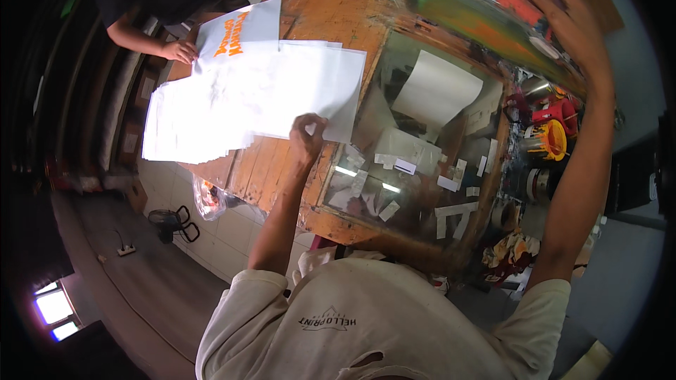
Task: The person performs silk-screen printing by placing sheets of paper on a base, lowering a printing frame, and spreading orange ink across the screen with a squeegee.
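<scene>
Left hand [307,139], centre: fingers curled at white sheets [218,109]; pinch cannot be told. Right hand [576,22], upper right: fingers extended along paint-smeared panel [458,14]; grip unclear.

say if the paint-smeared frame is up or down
Up: the frame leaves the glass exposed, the right hand at its edge.

Lighting's pretty uneven: the paper [282,91] on the table [243,179] is blown out almost white, and the table's glass [420,198] kicks back a couple of white streaks. Window [55,307] off to the table's left is overexposed, purple fringing and all. Fisheye edges bend into black.
</scene>
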